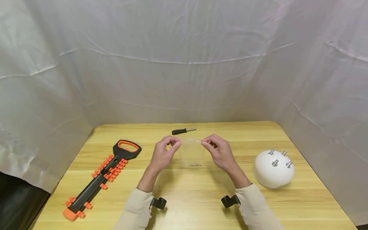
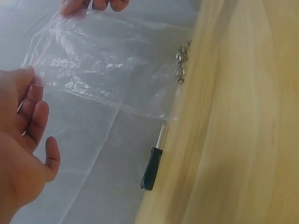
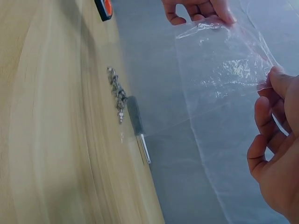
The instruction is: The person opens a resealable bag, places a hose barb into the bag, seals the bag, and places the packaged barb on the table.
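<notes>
A clear plastic bag (image 1: 192,153) hangs between my two hands above the middle of the table, its mouth uppermost and spread. My left hand (image 1: 164,151) pinches one upper corner between thumb and forefinger. The opposite corner is pinched by my right hand (image 1: 220,150), with the other fingers loosely bent, as the right wrist view shows. Several small metal screws (image 3: 117,93) lie gathered along the bag's bottom. Behind the bag, a screwdriver (image 1: 179,131) with a black handle and silver shaft lies near the table's back edge.
To the left lies a long black tool rack (image 1: 95,185) with orange clips and an orange-lined handle. On the right sits a round white piece (image 1: 271,172) with several metal posts sticking up. Pale fabric (image 1: 184,89) walls surround the wooden table (image 1: 184,204).
</notes>
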A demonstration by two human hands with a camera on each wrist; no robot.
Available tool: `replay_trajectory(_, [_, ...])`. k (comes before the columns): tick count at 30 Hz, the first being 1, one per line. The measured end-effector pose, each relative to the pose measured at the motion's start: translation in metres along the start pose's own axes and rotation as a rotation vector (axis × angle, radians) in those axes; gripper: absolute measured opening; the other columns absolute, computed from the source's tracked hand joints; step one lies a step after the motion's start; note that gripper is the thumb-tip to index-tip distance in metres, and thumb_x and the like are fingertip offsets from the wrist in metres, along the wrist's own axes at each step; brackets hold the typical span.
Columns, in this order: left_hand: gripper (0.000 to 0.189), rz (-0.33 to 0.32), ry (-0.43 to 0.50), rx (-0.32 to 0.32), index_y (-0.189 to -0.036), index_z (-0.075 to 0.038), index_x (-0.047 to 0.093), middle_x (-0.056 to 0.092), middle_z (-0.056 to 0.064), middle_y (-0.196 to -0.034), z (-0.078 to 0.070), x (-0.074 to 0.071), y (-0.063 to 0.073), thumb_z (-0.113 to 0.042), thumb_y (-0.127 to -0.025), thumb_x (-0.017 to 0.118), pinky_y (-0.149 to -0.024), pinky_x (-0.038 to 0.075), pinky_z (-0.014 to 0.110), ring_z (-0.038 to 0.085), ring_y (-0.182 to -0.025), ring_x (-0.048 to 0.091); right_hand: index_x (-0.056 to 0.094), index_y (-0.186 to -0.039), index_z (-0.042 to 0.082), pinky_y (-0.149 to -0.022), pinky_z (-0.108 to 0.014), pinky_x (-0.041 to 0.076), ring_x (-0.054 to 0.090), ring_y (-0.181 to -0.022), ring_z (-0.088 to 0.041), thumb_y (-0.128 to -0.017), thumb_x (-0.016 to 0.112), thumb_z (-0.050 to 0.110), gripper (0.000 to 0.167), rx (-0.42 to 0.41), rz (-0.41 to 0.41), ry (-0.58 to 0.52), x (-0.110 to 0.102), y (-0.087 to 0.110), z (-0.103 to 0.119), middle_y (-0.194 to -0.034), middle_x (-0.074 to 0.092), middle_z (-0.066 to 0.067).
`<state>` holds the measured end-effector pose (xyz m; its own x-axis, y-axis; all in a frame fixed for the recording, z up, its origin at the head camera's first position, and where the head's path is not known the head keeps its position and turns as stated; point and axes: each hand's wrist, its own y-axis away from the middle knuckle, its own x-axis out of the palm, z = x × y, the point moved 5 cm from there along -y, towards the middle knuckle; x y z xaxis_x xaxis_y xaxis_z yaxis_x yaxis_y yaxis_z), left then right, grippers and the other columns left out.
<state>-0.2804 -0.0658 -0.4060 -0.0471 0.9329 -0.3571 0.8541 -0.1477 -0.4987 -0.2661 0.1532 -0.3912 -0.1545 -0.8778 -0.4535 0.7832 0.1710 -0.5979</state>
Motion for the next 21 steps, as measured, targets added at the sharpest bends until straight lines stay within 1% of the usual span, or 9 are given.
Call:
replay_trajectory(2, [0.011,-0.009,-0.023,0.033,-0.094,-0.002,0.069,0.066,0.013,-0.088,-0.005,-0.001,0.0,-0.011,-0.093,0.064,-0.076,0.047,0.038,0.02,-0.082,0.054,0.071,-0.092,0.007,-0.064,-0.022,0.047,0.052,-0.068,-0.012,-0.093,0.064,0.014,0.01,0.002,-0.001,-0.005,0.0,0.0,0.0,-0.077,0.063,0.0])
replay_trajectory(4, [0.01,-0.013,-0.033,0.061,-0.093,0.001,0.068,0.065,0.014,-0.085,-0.017,-0.002,0.001,-0.008,-0.092,0.063,-0.075,0.047,0.038,0.021,-0.08,0.054,0.071,-0.092,0.008,-0.064,-0.023,0.048,0.053,-0.068,-0.011,-0.093,0.065,0.014,0.009,0.006,-0.001,-0.009,0.001,0.0,0.0,-0.077,0.063,0.001])
replay_trajectory(6, [0.008,-0.013,-0.034,0.076,-0.091,0.002,0.068,0.065,0.015,-0.084,-0.028,-0.004,0.002,-0.005,-0.091,0.064,-0.076,0.046,0.035,0.021,-0.08,0.054,0.071,-0.093,0.008,-0.064,-0.023,0.048,0.053,-0.068,-0.01,-0.092,0.065,0.014,0.009,0.013,0.001,-0.018,0.002,0.0,0.0,-0.078,0.063,0.002])
replay_trajectory(9, [0.008,-0.006,-0.046,0.095,-0.09,0.002,0.068,0.065,0.013,-0.084,-0.042,-0.006,0.004,-0.005,-0.09,0.065,-0.076,0.043,0.028,0.02,-0.079,0.053,0.071,-0.093,0.009,-0.063,-0.025,0.049,0.052,-0.068,-0.009,-0.092,0.065,0.014,0.008,0.023,0.004,-0.025,0.002,0.0,0.0,-0.078,0.062,0.004])
replay_trajectory(13, [0.009,0.001,-0.058,0.108,-0.09,0.003,0.068,0.065,0.013,-0.084,-0.047,-0.006,0.004,-0.005,-0.09,0.065,-0.074,0.042,0.026,0.022,-0.079,0.053,0.071,-0.093,0.009,-0.064,-0.026,0.048,0.052,-0.069,-0.008,-0.093,0.065,0.014,0.008,0.033,0.012,-0.022,0.003,0.0,0.001,-0.078,0.063,0.004])
replay_trajectory(16, [0.008,0.015,-0.055,0.098,-0.09,0.002,0.068,0.065,0.013,-0.084,-0.046,-0.005,0.004,-0.005,-0.09,0.065,-0.071,0.038,0.023,0.023,-0.079,0.052,0.071,-0.093,0.01,-0.064,-0.025,0.048,0.052,-0.069,-0.008,-0.093,0.064,0.015,0.008,0.037,0.021,-0.024,0.004,0.001,0.001,-0.078,0.064,0.002])
replay_trajectory(19, [0.006,0.03,-0.053,0.101,-0.09,0.0,0.068,0.064,0.011,-0.082,-0.045,-0.003,0.004,-0.004,-0.091,0.064,-0.069,0.035,0.021,0.023,-0.079,0.051,0.071,-0.094,0.011,-0.064,-0.024,0.047,0.052,-0.069,-0.008,-0.093,0.064,0.016,0.008,0.041,0.026,-0.036,0.005,0.001,0.001,-0.079,0.064,0.001])
replay_trajectory(21, [0.006,0.035,-0.051,0.112,-0.089,0.0,0.068,0.063,0.011,-0.081,-0.045,-0.003,0.004,-0.003,-0.091,0.064,-0.07,0.036,0.021,0.023,-0.079,0.051,0.071,-0.094,0.01,-0.064,-0.024,0.047,0.052,-0.069,-0.009,-0.093,0.064,0.016,0.01,0.042,0.027,-0.044,0.005,0.002,0.001,-0.079,0.064,0.0])
